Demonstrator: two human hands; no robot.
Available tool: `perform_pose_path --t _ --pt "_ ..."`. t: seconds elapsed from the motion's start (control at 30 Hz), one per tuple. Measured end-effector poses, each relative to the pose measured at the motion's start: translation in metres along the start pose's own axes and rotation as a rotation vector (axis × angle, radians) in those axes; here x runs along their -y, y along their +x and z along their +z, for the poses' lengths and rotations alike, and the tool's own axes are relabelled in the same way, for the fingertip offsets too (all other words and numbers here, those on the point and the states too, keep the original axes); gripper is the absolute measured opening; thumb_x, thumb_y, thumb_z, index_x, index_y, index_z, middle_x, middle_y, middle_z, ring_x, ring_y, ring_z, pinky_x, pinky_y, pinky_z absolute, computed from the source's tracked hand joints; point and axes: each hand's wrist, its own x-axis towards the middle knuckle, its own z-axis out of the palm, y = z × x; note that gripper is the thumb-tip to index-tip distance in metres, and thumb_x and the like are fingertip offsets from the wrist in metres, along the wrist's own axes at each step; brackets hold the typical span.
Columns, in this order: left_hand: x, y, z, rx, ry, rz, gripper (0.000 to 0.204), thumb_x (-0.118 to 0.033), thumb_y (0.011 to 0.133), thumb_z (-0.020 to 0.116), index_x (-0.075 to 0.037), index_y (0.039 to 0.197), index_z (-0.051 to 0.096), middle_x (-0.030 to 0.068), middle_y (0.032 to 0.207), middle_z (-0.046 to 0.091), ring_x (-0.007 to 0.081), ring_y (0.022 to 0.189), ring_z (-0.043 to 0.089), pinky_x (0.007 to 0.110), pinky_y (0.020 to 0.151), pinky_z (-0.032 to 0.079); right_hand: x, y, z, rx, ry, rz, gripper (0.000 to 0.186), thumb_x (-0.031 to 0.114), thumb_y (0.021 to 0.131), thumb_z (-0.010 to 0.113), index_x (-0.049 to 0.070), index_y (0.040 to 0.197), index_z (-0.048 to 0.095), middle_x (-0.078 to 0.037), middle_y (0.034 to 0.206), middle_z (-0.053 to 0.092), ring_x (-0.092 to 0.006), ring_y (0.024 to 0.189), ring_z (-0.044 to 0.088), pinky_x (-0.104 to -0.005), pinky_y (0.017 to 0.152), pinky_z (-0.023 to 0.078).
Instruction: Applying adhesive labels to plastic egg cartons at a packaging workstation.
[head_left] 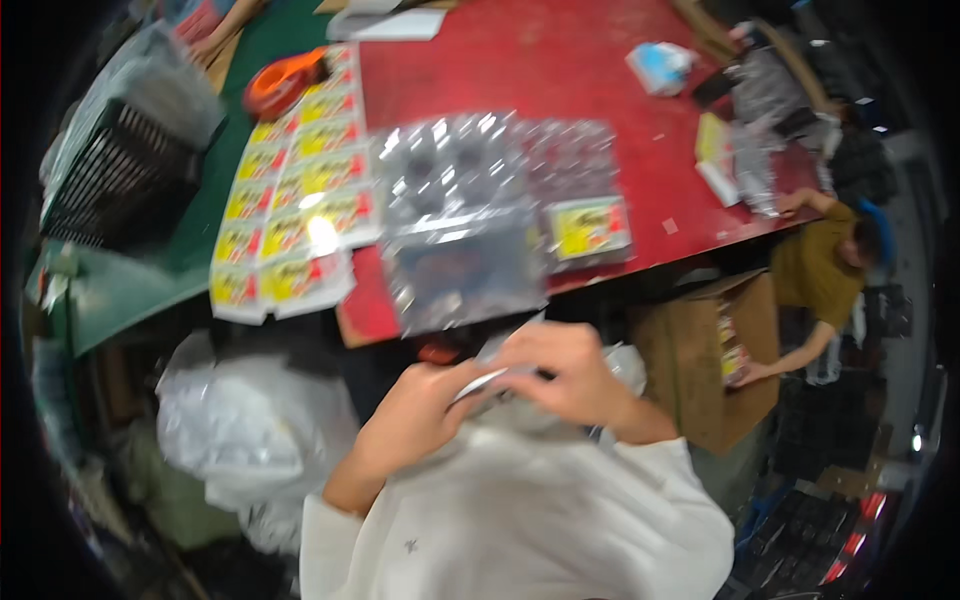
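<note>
Close to my body, below the table's front edge, my left hand [418, 412] and my right hand [568, 372] pinch a thin pale piece [482, 383] between them. It looks like a white strip or sheet with something clear at it; blur and my fingers hide its kind. Just beyond my hands, clear plastic blister packaging [460, 215] lies at the table edge. To its right is a clear tray [572, 160] with a yellow, white and red label [590, 230] at its near end. Sheets of similar labels [300, 195] lie to the left.
An orange-red tape dispenser [285, 82] rests on the label sheets on the red table [480, 70]. A dark basket [125, 175] with plastic bags stands far left. White bags [260, 430] sit below left. At right, a person [820, 260] reaches into a cardboard box [690, 360].
</note>
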Motion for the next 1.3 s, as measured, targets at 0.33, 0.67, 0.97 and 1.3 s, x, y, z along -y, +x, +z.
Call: perform_pose_path --t 0.33,0.67,0.97,1.3 --pt "0.021 -0.009 0.005 -0.061 0.121 -0.075 0.030 -0.026 0.073 0.082 -0.002 0.079 0.065 0.0178 0.061 0.058 0.0360 0.056 0.059 0.040 0.052 0.046 -0.011 -0.003 0.020 -0.045 -0.199 -0.188 0.015 0.009 0.074 0.077 0.005 0.087 0.072 -0.007 0.084 0.068 -0.0238 0.075 0.065 -0.0346 0.064 0.053" --pt "0.016 -0.008 -0.006 -0.100 -0.001 -0.030 0.042 -0.024 0.071 0.084 -0.005 0.101 0.060 0.0128 0.084 0.067 0.0349 0.071 0.065 0.037 0.061 0.050 -0.015 0.010 0.024 -0.106 -0.238 -0.316 0.020 0.002 0.059 0.076 0.006 0.078 0.072 -0.006 0.073 0.066 -0.0247 0.064 0.062 -0.0352 0.061 0.052" --pt "0.027 -0.019 -0.006 -0.185 -0.005 -0.005 0.015 -0.018 0.085 0.071 -0.005 0.087 0.064 0.0143 0.060 0.058 0.0336 0.053 0.056 0.040 0.050 0.043 -0.015 0.021 0.035 -0.114 -0.224 -0.405 0.024 -0.003 0.059 0.074 0.005 0.082 0.070 -0.006 0.084 0.066 -0.0257 0.069 0.062 -0.0355 0.063 0.052" --pt "0.042 -0.014 -0.030 0.111 -0.161 0.031 0.041 -0.038 0.090 0.060 -0.001 0.073 0.066 0.0172 0.060 0.059 0.0349 0.053 0.057 0.041 0.054 0.043 0.001 0.019 0.034 -0.026 -0.427 -0.592 0.024 0.002 0.062 0.076 0.007 0.085 0.069 -0.008 0.089 0.067 -0.0295 0.082 0.065 -0.0441 0.072 0.055"
